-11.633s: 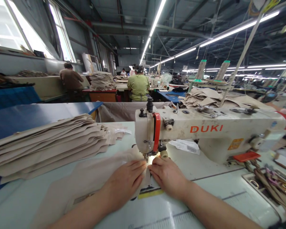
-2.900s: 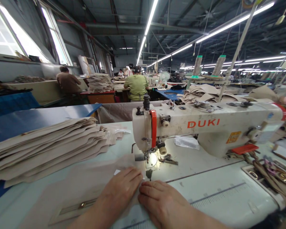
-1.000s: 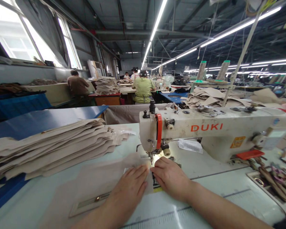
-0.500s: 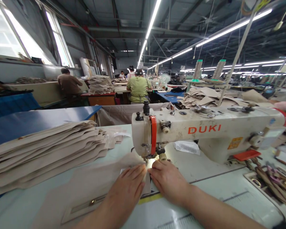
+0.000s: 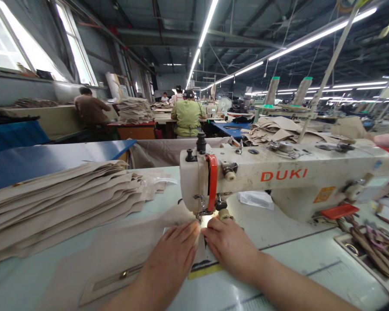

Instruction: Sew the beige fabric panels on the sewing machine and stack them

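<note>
A beige fabric panel point(image 5: 123, 250) with a zipper strip point(image 5: 116, 278) lies on the pale table point(image 5: 294, 259), its far edge under the needle of the white DUKI sewing machine point(image 5: 278, 177). My left hand point(image 5: 173, 257) lies flat on the fabric, fingers stretched toward the needle. My right hand point(image 5: 230, 244) presses down just right of it, fingers by the presser foot. A small dark label point(image 5: 201, 257) shows between the hands, over a yellow strip point(image 5: 205, 271).
A thick stack of beige cut pieces point(image 5: 61, 203) fills the table's left side. A clear plastic bag point(image 5: 256, 199) lies behind the machine arm. Straps and metal rings point(image 5: 372, 246) sit in a tray at right. A person in green point(image 5: 188, 117) sits ahead, another point(image 5: 90, 110) at left.
Both hands have stayed at the needle over the last second, the left sliding slightly forward with the fabric. About three seconds ago they were nearer me, away from the presser foot.
</note>
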A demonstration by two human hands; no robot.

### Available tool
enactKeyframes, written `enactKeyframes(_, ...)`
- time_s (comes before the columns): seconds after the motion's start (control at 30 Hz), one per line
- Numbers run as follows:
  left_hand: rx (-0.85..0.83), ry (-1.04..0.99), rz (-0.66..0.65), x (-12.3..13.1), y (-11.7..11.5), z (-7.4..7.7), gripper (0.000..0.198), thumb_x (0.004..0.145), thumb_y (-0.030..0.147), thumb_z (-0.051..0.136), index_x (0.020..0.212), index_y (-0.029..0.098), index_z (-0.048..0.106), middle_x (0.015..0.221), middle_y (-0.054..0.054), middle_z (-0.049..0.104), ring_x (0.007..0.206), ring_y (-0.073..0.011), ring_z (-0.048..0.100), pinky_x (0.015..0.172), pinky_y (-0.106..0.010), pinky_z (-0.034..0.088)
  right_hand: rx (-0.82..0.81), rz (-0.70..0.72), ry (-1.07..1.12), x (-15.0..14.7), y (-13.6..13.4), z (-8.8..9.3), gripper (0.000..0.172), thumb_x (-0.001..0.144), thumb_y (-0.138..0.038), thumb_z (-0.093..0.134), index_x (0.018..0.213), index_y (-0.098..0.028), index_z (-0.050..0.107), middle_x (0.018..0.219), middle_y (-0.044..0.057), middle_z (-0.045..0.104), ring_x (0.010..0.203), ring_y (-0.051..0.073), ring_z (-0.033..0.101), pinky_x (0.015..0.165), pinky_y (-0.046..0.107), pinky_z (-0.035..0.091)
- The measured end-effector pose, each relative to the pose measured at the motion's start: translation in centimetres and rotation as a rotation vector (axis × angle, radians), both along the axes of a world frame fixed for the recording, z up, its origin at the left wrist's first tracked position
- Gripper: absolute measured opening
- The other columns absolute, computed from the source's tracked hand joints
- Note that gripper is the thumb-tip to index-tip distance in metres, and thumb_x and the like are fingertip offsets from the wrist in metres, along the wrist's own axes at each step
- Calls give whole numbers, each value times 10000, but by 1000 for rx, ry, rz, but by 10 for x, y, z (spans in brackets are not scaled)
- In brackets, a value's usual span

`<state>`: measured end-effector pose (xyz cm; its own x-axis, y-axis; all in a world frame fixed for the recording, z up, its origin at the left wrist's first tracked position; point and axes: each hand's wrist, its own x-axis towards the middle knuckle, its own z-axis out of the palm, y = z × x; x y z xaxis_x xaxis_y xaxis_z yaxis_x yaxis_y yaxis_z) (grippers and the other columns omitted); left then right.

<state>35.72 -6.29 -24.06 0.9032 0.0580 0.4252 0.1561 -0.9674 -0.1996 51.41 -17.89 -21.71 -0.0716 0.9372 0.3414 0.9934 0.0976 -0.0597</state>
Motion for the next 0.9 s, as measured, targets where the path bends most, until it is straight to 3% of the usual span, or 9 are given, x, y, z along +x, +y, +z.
enactKeyframes(0.33,-69,85,42,3,3,3,409,950,171,341,1279,168,585,1277,-92,639,1164,-232,595,968,-400,470,-45,-19,-3,-1,1,1,119,948,-173,528,927,-163,645,911,56,621,851,190,520,779,294,406)
enactKeyframes(0.73,-166,111,100,17,12,12,383,960,195,337,1236,162,600,1260,-139,639,1165,-274,595,964,-473,475,-55,-56,-20,-2,-1,4,171,959,-187,511,885,-160,663,863,55,626,828,196,523,760,300,411)
enactKeyframes(0.9,-138,132,109,-11,4,7,405,939,196,373,1285,160,580,1327,-110,601,1189,-258,583,984,-458,475,-5,-21,36,-3,-6,0,186,958,-176,506,876,-168,673,864,50,643,864,196,548,785,292,425)
